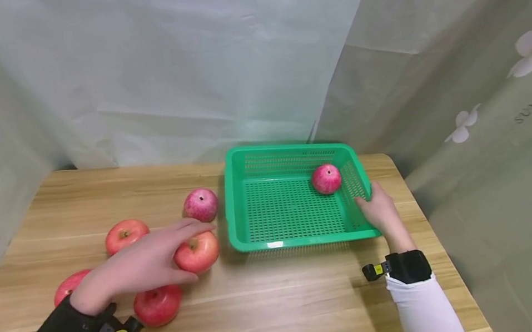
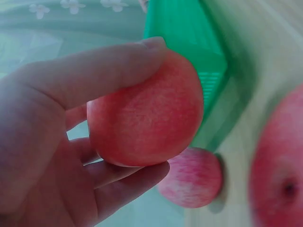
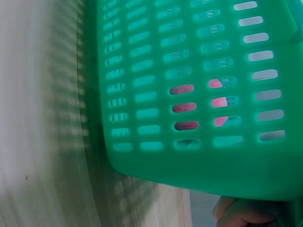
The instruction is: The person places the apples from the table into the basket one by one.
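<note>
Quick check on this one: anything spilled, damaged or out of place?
Nothing stands out. The green basket is right way up with one apple inside, and the right hand grips its right end. The left hand holds another apple; other apples lie on the table. I see no damage.

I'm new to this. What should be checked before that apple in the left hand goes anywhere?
1. Held apple secure: ok, the left hand grips it.
2. Green basket steadied: ok, the right hand holds its right-hand rim.
3. Space inside: ok, only one apple sits there, toward the far right corner.
4. Held apple over the basket, if that is where it is going: not ok, it is outside, to the left.
5. Held apple unbruised all round: cannot tell, the hand hides part of it.
</note>
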The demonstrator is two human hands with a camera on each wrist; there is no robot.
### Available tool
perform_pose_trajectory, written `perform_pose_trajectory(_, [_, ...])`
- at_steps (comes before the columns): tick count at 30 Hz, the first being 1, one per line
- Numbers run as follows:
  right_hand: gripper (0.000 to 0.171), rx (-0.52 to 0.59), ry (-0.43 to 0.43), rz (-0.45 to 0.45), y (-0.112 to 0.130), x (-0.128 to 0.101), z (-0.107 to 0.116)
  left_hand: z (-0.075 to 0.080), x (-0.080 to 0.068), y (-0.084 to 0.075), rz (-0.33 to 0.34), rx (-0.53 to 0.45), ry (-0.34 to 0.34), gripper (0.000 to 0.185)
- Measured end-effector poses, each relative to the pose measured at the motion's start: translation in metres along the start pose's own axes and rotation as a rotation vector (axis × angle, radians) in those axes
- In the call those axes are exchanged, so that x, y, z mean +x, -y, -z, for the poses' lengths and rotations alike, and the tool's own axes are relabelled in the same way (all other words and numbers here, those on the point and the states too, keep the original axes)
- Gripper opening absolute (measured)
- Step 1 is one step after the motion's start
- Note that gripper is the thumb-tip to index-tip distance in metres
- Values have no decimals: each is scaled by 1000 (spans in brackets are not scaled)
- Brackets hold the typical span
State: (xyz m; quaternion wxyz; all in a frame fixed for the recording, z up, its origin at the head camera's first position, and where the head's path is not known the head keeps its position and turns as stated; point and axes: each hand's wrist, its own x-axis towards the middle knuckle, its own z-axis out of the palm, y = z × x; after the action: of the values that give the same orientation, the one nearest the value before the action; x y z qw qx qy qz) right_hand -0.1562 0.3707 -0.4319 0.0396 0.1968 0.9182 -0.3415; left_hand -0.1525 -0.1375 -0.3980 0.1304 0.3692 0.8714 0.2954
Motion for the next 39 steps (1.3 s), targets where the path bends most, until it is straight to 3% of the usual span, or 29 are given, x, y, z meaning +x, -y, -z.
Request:
perform_pose_trajectory(6, [53,-1,3,4,2,1,-3,12,3,0,-43,-28,-55,89])
perform_pose_trajectory(11, [53,-4,2,-2,3,0,-4,19,9,-5,-25,-45,-46,91])
perform_pose_trajectory(22, [53,2,-4,-11,0,-2,0,24,31,-12,-122,-73,-69,81])
perform_pose_trajectory(27, [54,-4,0,1,1,-3,-1,23,57,-26,-140,-83,-58,80])
perform_pose_trajectory(33, [54,16,12,26,15,0,-11,19,108,-51,-178,-22,-52,78])
perform_pose_trajectory(39, [53,17,21,26,22,0,-15,3,146,-66,-159,14,2,78])
